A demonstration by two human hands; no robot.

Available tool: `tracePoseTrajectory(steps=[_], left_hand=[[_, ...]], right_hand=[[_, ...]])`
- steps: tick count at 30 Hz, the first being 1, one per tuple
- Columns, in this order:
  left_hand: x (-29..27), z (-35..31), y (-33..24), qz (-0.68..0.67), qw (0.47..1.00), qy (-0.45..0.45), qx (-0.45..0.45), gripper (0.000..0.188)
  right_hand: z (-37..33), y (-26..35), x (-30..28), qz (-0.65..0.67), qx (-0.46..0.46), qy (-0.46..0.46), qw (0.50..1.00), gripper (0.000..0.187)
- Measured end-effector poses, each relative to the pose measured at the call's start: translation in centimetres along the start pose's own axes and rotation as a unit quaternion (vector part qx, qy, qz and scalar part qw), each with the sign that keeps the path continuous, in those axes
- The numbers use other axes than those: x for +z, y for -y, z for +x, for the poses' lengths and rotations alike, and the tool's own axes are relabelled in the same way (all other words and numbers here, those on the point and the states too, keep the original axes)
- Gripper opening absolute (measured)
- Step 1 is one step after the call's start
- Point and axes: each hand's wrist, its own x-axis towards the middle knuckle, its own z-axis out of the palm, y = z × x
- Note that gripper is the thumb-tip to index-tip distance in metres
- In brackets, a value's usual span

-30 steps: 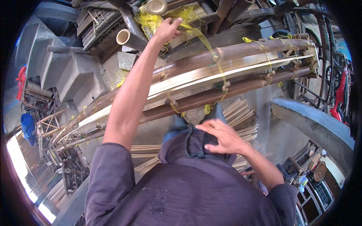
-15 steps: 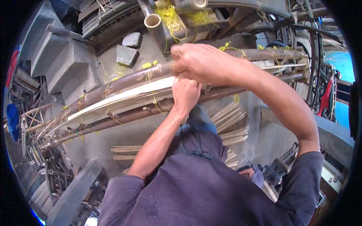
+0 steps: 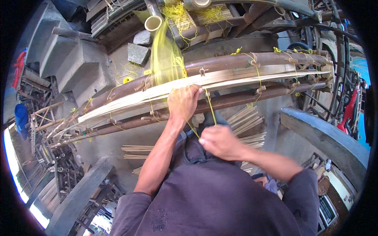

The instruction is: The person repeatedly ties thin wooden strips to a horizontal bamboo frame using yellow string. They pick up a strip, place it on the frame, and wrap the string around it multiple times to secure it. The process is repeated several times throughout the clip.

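A long stack of pale bamboo strips (image 3: pixel 230 77) lies between two dark bamboo poles, the far pole (image 3: pixel 224 59) and the near pole (image 3: pixel 244 96). My left hand (image 3: pixel 183 103) is closed at the near edge of the strips, and what its fingers hold is hidden. Close to my body, my right hand (image 3: pixel 222 142) is closed on a yellow cord (image 3: pixel 212 108), which runs taut from the strips down to it. A second yellow line slants from beside my left hand to my right. Beyond the strips, a blurred sheaf of yellow cord (image 3: pixel 162 55) drapes over the far pole.
Concrete steps (image 3: pixel 84 63) rise at the far left, with two stone blocks (image 3: pixel 138 54) beside them. An open bamboo tube (image 3: pixel 153 23) stands beyond the poles. Bundled sticks (image 3: pixel 250 122) lie on the floor near me. A concrete beam (image 3: pixel 323 133) is at right.
My right hand has come from above my left hand, beyond the strips, down toward my body, drawing the yellow cord. The blurred yellow sheaf now shows. My left hand stays at the strips.
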Motion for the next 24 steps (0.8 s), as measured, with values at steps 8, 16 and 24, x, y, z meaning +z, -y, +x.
tracePoseTrajectory(steps=[8, 16, 24], left_hand=[[-2.5, 11.7, -3.1, -0.366, 0.914, 0.141, -0.099, 0.032], [3.5, 17.8, 8.6, -0.265, 0.876, 0.315, -0.25, 0.04], [-14.2, 6.5, 14.7, -0.383, 0.9, 0.196, -0.073, 0.039]], right_hand=[[-2.0, -7.9, 7.9, -0.156, -0.066, -0.06, 0.984, 0.012], [-2.9, -7.4, 10.4, -0.29, -0.01, 0.027, 0.957, 0.016], [-0.3, 3.3, 17.0, 0.433, 0.269, -0.163, 0.845, 0.053]])
